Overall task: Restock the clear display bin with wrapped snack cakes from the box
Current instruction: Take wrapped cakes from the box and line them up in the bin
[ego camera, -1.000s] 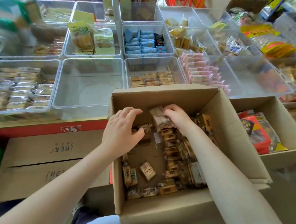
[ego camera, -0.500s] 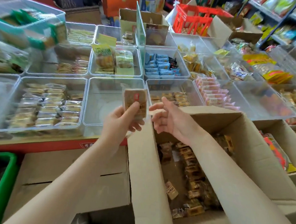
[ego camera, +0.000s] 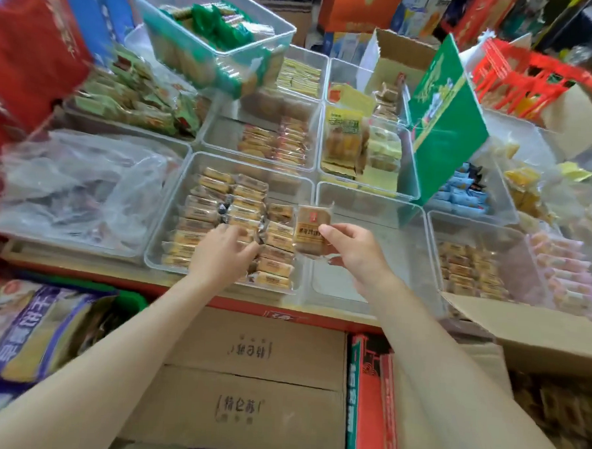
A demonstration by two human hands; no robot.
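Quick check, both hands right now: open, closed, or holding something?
Left hand: open, fingers spread on the packets in the clear bin.
Right hand: holding a wrapped snack cake.

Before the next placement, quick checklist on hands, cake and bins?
1. Right hand grips the snack cake: ok, pinched at its right edge.
2. Cake over a bin: not ok, it straddles the wall between the stocked bin and the empty bin.
3. Left hand free: not ok, it rests on the stocked rows, fingers among the packs.
4. Room in the empty bin: ok, bare floor.
5. Source box reachable: cannot tell, only its flap shows.
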